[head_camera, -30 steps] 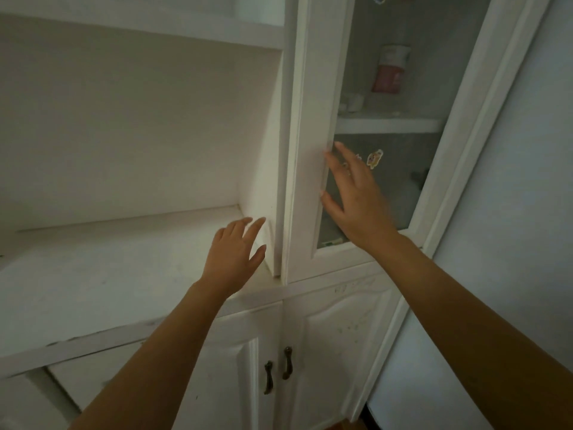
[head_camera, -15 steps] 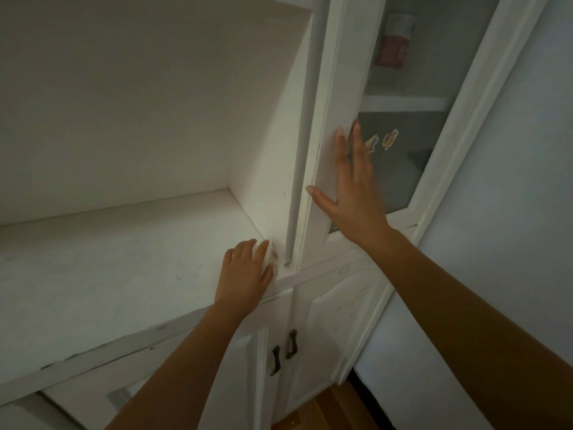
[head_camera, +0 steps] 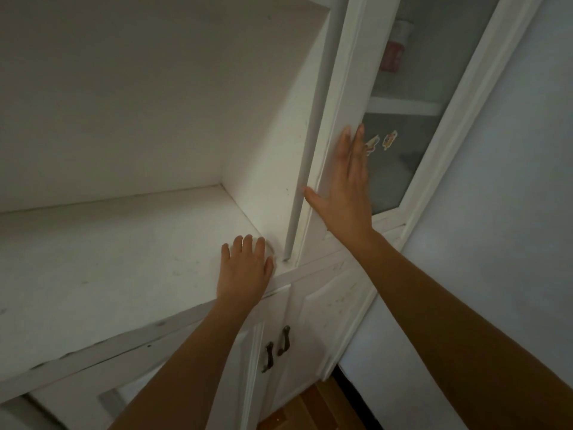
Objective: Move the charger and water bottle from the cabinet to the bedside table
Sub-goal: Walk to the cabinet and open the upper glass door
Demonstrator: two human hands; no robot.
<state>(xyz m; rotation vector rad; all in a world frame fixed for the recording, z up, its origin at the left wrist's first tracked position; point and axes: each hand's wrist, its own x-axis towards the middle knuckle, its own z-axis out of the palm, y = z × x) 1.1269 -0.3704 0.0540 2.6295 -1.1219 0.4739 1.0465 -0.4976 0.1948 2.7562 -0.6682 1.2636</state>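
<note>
A: We log both hands empty. Our right hand [head_camera: 344, 193] lies flat and spread on the white frame of the glass door [head_camera: 400, 162], thumb hooked toward its left edge; it holds nothing. Our left hand [head_camera: 246, 268] rests palm down, fingers loosely spread, on the open counter shelf [head_camera: 108, 259] at the corner beside the door.

B: Where is the target?

A: Behind the glass, on the upper shelf [head_camera: 406, 105], stands an upright container with a pale cap and red band [head_camera: 395, 46]. We take it for the water bottle, though the frosted pane blurs it. It lies above and slightly right of the right hand, long axis vertical. The right hand is clearly nearer.

B: The charger?

A: We cannot identify it; a dark smudge sits low behind the pane, too vague to call.

B: Any writing?

A: None legible. Two small cartoon stickers [head_camera: 381, 142] on the glass, just beside the fingertips [head_camera: 359, 131]. The door looks barely ajar, so opening it comes first.
</note>
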